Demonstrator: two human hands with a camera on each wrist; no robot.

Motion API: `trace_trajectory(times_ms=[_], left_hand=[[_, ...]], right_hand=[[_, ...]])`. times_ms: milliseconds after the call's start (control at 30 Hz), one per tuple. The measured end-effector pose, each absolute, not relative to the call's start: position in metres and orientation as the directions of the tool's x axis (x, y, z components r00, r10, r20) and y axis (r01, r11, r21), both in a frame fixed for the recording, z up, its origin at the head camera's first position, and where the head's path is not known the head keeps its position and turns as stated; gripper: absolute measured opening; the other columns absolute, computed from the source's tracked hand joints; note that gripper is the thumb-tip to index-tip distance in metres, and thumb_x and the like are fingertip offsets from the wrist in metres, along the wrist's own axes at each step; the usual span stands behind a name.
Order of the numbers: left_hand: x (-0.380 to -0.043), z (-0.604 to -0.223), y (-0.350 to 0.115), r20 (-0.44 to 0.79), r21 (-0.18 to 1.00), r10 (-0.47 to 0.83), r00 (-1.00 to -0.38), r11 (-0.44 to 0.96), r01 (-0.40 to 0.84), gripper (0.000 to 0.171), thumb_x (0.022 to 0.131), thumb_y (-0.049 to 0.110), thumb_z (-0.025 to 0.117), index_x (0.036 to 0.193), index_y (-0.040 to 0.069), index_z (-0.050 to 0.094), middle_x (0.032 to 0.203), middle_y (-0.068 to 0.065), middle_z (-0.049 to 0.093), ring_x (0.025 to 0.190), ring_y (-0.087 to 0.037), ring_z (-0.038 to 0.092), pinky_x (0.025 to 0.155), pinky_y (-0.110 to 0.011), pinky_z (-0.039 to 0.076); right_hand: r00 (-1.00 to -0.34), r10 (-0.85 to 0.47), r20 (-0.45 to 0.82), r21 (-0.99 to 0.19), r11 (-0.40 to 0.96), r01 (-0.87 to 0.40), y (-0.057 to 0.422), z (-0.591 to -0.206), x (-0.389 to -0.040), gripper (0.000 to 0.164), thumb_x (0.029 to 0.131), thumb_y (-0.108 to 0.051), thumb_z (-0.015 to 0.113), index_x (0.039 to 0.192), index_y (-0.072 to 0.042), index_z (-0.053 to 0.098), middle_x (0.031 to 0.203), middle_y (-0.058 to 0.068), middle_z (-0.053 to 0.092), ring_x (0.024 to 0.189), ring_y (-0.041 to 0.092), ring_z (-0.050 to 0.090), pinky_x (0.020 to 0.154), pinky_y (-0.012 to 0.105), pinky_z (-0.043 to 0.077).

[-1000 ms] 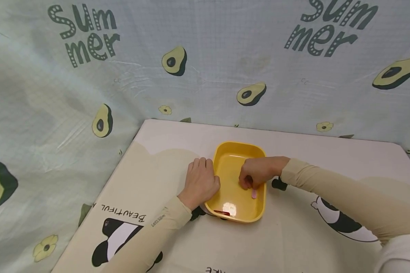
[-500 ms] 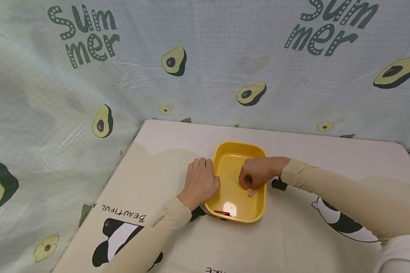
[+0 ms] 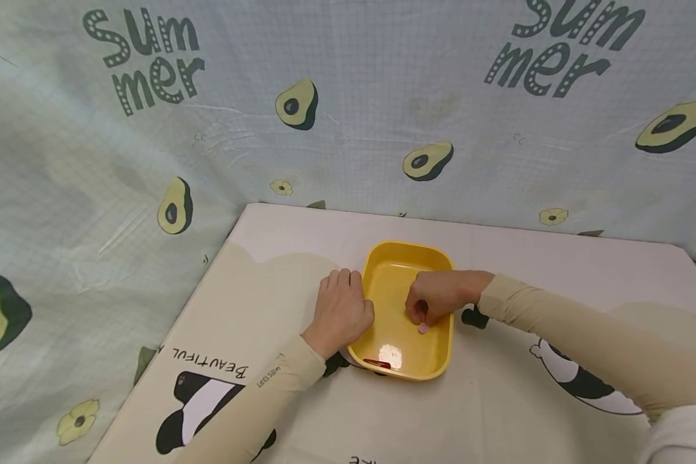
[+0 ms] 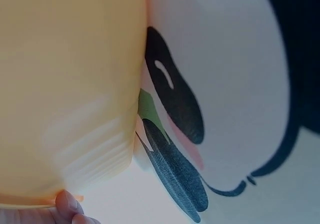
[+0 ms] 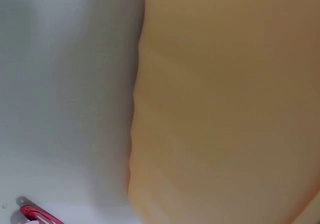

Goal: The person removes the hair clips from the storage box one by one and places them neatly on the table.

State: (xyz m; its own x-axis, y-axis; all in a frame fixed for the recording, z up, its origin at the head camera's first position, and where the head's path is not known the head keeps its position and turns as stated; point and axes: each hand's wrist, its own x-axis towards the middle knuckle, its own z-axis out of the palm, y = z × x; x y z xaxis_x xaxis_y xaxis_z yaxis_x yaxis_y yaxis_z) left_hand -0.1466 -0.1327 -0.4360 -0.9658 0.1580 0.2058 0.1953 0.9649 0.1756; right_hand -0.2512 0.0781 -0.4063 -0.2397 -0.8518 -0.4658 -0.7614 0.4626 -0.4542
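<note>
The yellow tray (image 3: 391, 348) stands on the table. My left hand (image 3: 342, 309) holds its left rim in the head view; fingertips (image 4: 65, 204) show at the rim in the left wrist view. Inside the tray, toward its right side, my right hand (image 3: 437, 295) has its fingers curled and pinches a small pink piece (image 3: 423, 328), mostly hidden by the fingers, so its kind is unclear. A thin red clip-like piece (image 3: 377, 363) lies at the tray's near-left inner corner. In the right wrist view, a red hair clip (image 5: 41, 215) lies on a pale surface, partly cut off.
A panda-printed cloth (image 3: 301, 412) covers the table. Behind and to the left hangs a curtain (image 3: 348, 129) with avocado prints. The tray's side wall (image 4: 75, 83) fills much of the left wrist view.
The pink piece has shifted slightly left and toward the right fingers, and less of it shows. Both hands stay almost in place, and the red piece has not moved.
</note>
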Motion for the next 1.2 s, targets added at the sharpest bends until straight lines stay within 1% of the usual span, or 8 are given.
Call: trace_trajectory(times_ms=[200,333,567,833,967,1100,1200], left_hand=[[-0.1461,-0.4349,-0.1313,0.205,0.174,0.164,-0.965,0.964,0.201,0.016,0.091,0.02,0.053,0.092,0.004,0.053,0.083,-0.008,0.048,0.079,-0.024,0.04,0.077,-0.036,0.035],[-0.1464,-0.4343,-0.1305,0.2,0.174,0.166,-0.966,0.964,0.202,0.016,0.091,0.02,0.053,0.092,0.004,0.053,0.084,-0.008,0.048,0.08,-0.024,0.04,0.077,-0.036,0.035],[-0.1454,-0.433,-0.1298,0.213,0.167,0.171,-0.962,0.964,0.209,0.016,0.091,0.019,0.051,0.091,0.003,0.054,0.083,-0.009,0.049,0.08,-0.025,0.042,0.077,-0.037,0.037],[-0.1442,-0.4313,-0.129,0.227,0.159,0.164,-0.96,0.966,0.203,0.016,0.09,0.019,0.051,0.09,0.003,0.054,0.081,-0.008,0.049,0.078,-0.025,0.042,0.075,-0.035,0.036],[-0.1435,-0.432,-0.1292,0.241,0.154,0.161,-0.957,0.967,0.202,0.016,0.089,0.019,0.053,0.089,0.004,0.055,0.08,-0.008,0.049,0.078,-0.025,0.044,0.075,-0.035,0.037],[-0.1436,-0.4333,-0.1294,0.251,0.153,0.158,-0.955,0.968,0.2,0.015,0.089,0.019,0.053,0.089,0.004,0.055,0.08,-0.008,0.048,0.078,-0.026,0.044,0.076,-0.036,0.037],[-0.1438,-0.4339,-0.1299,0.255,0.149,0.156,-0.954,0.969,0.198,0.015,0.089,0.018,0.053,0.089,0.003,0.055,0.08,-0.008,0.048,0.078,-0.026,0.044,0.076,-0.036,0.037]], right_hand=[[-0.25,-0.841,-0.48,-0.473,0.488,-0.734,0.0796,-0.4052,-0.2501,0.015,0.087,-0.026,0.083,0.081,-0.018,0.072,0.073,-0.013,0.061,0.067,0.0,0.053,0.067,0.017,0.047],[-0.245,-0.843,-0.478,-0.495,0.489,-0.718,0.0813,-0.4059,-0.2495,0.015,0.086,-0.025,0.083,0.079,-0.019,0.072,0.072,-0.014,0.061,0.066,-0.001,0.054,0.066,0.016,0.048],[-0.237,-0.863,-0.446,-0.543,0.471,-0.695,0.0824,-0.4067,-0.2449,0.012,0.086,-0.011,0.079,0.079,-0.019,0.074,0.072,-0.013,0.063,0.066,0.0,0.054,0.065,0.017,0.047],[-0.231,-0.883,-0.409,-0.558,0.442,-0.702,0.0811,-0.4059,-0.2477,0.011,0.091,-0.023,0.079,0.083,-0.018,0.072,0.073,-0.014,0.059,0.068,-0.001,0.053,0.068,0.017,0.048],[-0.256,-0.896,-0.362,-0.608,0.435,-0.664,0.0815,-0.4051,-0.249,0.01,0.091,-0.026,0.078,0.086,-0.018,0.074,0.076,-0.013,0.063,0.07,0.0,0.055,0.069,0.018,0.049],[-0.296,-0.9,-0.321,-0.661,0.436,-0.61,0.0826,-0.4056,-0.2505,0.008,0.092,-0.027,0.077,0.089,-0.02,0.076,0.081,-0.012,0.069,0.073,0.003,0.058,0.071,0.02,0.052],[-0.325,-0.895,-0.306,-0.675,0.444,-0.589,0.0829,-0.4049,-0.251,0.006,0.092,-0.027,0.077,0.089,-0.023,0.076,0.083,-0.012,0.071,0.075,0.004,0.06,0.074,0.02,0.053]])
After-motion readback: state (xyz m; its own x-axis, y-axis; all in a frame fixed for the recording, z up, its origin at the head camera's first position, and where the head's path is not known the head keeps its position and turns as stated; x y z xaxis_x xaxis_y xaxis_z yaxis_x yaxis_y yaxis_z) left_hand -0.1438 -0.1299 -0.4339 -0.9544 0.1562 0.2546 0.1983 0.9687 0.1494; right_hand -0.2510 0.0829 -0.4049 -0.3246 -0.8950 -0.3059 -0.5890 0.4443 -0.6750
